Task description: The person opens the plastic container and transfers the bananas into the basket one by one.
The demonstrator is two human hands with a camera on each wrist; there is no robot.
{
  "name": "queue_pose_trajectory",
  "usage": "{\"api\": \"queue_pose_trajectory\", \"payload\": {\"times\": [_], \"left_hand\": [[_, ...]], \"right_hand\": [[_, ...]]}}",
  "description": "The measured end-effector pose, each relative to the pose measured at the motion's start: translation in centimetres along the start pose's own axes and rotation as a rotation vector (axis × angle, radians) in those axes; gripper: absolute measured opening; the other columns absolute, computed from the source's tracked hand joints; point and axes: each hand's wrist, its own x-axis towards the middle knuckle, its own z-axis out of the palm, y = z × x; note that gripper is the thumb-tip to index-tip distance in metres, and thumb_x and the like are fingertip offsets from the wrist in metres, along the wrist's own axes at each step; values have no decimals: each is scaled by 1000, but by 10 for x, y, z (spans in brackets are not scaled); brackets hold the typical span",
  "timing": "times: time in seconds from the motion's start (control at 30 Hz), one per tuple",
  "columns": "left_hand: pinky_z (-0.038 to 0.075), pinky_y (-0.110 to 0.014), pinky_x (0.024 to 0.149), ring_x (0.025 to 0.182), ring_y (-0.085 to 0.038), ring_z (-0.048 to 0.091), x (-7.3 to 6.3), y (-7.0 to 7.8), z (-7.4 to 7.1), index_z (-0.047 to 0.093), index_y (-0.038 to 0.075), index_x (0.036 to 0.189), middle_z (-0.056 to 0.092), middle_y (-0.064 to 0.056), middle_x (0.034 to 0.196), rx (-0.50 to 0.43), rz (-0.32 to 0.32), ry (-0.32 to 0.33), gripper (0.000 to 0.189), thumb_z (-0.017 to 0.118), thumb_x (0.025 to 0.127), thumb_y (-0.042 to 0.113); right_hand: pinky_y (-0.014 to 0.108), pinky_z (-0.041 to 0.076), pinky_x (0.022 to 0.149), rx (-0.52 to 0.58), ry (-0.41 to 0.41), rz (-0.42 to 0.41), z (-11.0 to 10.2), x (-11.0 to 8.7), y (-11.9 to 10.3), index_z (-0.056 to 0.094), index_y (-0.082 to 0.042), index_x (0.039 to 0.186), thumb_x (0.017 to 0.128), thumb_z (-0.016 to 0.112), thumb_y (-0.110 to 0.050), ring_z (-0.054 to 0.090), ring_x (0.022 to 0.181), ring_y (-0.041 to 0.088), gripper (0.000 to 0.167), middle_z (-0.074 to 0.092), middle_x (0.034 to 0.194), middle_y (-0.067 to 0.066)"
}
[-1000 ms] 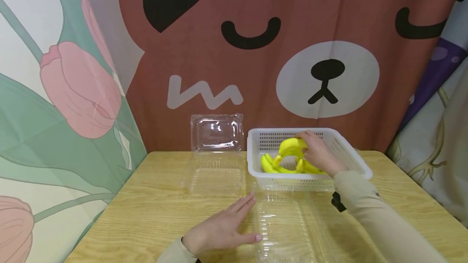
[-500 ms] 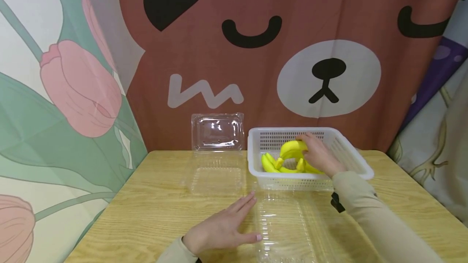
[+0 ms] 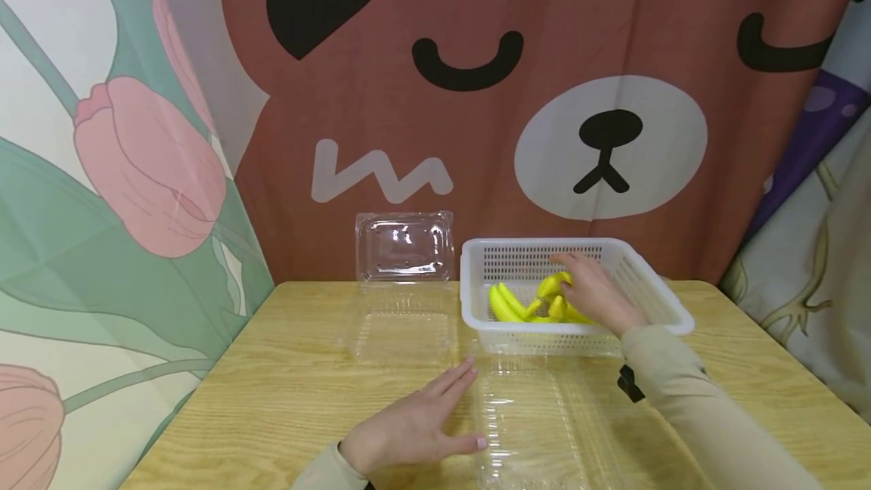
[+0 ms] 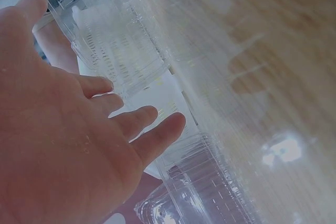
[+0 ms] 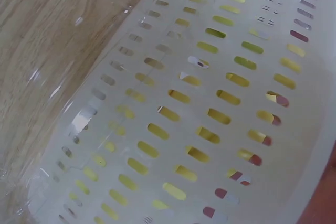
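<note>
Within the white perforated basket [image 3: 578, 328], my right hand [image 3: 595, 293] is at several yellow bananas [image 3: 506, 305]. One curved banana [image 3: 553, 286] meets the lower side of that hand, and its far end is hidden by it. The upper fingertips show above this banana with a gap; whether the thumb and other fingers grip it is hidden. My left hand [image 3: 415, 426] lies with straight, spread fingers at the left edge of an opened clear plastic clamshell box [image 3: 531, 422]. In the left wrist view its fingers [image 4: 157, 135] extend beside clear plastic.
A second clear clamshell box [image 3: 403, 335] stands at the back left, its lid [image 3: 404, 248] raised. The basket stands at the back right of the wooden table [image 3: 272, 399]. In the right wrist view the slotted basket wall [image 5: 173, 114] fills most of the picture.
The banana at my right hand has dropped lower and shifted right into the basket, leaving the upper fingertips apart from it. My left hand and both boxes have stayed put.
</note>
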Motion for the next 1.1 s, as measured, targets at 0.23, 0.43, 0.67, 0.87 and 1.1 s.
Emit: {"api": "queue_pose_trajectory", "payload": {"times": [0.23, 0.43, 0.67, 0.87, 1.1], "left_hand": [[30, -45, 114, 147, -20, 19, 0, 0, 0, 9, 22, 160, 3, 7, 165, 1, 2, -1, 92, 41, 91, 74], [30, -46, 114, 147, -21, 19, 2, 0, 0, 10, 22, 160, 5, 6, 165, 17, 8, 10, 92, 41, 90, 74], [31, -45, 114, 147, -20, 20, 4, -2, 3, 13, 20, 160, 8, 5, 164, 46, 21, 31, 92, 40, 91, 74], [32, -45, 113, 146, -21, 22, 4, -1, 3, 16, 17, 159, 9, 4, 164, 55, 38, 42, 88, 38, 94, 71], [32, -45, 113, 146, -21, 23, 4, -1, 2, 20, 16, 158, 8, 5, 164, 67, 54, 68, 80, 36, 98, 65]], "right_hand": [[61, 33, 106, -10, 5, 5, 0, -2, 2, 53, 3, 136, 92, 60, 2, 44, 125, 44, 44, 50, 134, 25], [63, 29, 108, 12, -18, 41, -1, -5, 1, 50, 1, 140, 96, 59, -6, 40, 128, 44, 45, 47, 138, 24], [65, 27, 109, 24, -39, 49, -3, -15, -6, 45, -2, 144, 99, 57, -14, 34, 134, 45, 48, 42, 144, 24], [64, 28, 108, 31, -18, 32, -8, -23, -17, 47, -1, 143, 99, 57, -17, 34, 133, 44, 48, 44, 143, 24], [62, 29, 109, 47, 2, 2, -14, -33, -29, 46, -3, 144, 99, 57, -19, 36, 133, 42, 49, 46, 143, 20]]}}
